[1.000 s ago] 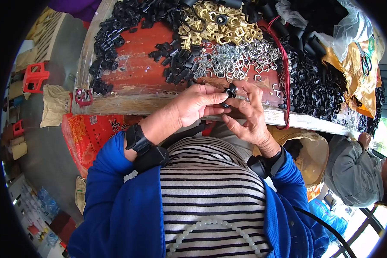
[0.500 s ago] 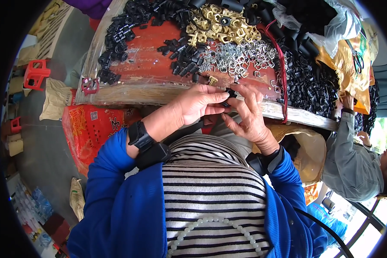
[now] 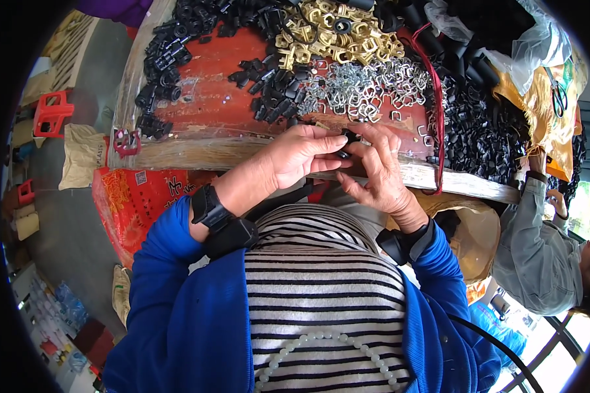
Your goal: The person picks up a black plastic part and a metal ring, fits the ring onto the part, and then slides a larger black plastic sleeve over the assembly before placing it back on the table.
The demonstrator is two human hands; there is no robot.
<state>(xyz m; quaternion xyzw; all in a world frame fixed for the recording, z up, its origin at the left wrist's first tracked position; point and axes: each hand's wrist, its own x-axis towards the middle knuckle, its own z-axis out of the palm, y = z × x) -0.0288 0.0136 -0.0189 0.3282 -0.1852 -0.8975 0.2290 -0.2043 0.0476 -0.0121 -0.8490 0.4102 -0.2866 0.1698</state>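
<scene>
Holding one small black part (image 3: 349,137): left hand (image 3: 299,156), its grip narrow, thumb and fingers pinching the piece. Part located above the near edge of the bench (image 3: 210,72), between the two hands, partly hidden by fingers; exact shape cannot be told.
Right hand (image 3: 379,169): bent fingers at the far side of the same part, thumb apart and lower; whether this grip bears on the piece cannot be told.

On the bench, red top with pale wooden edge:
- Gold parts (image 3: 367,47), one heap, toward the far side.
- Silver clips (image 3: 372,88), loose spread, just nearer than the gold heap and beyond the hands.
- Black pieces (image 3: 278,105), small, beside the clips on their left.
- Black fittings (image 3: 160,62), a row along the left side.
- Red cord (image 3: 434,92), running down over the near edge.
- Black bits (image 3: 478,134), large heap, right of the cord.

Right end: orange sack (image 3: 547,134), clear plastic bag (image 3: 537,36) near it. A co-worker in a grey jacket (image 3: 537,252), one arm raised to the sack.

Left, on the floor (image 3: 72,229): red stool (image 3: 52,114), brown paper bag (image 3: 83,160), red bag (image 3: 128,213).
</scene>
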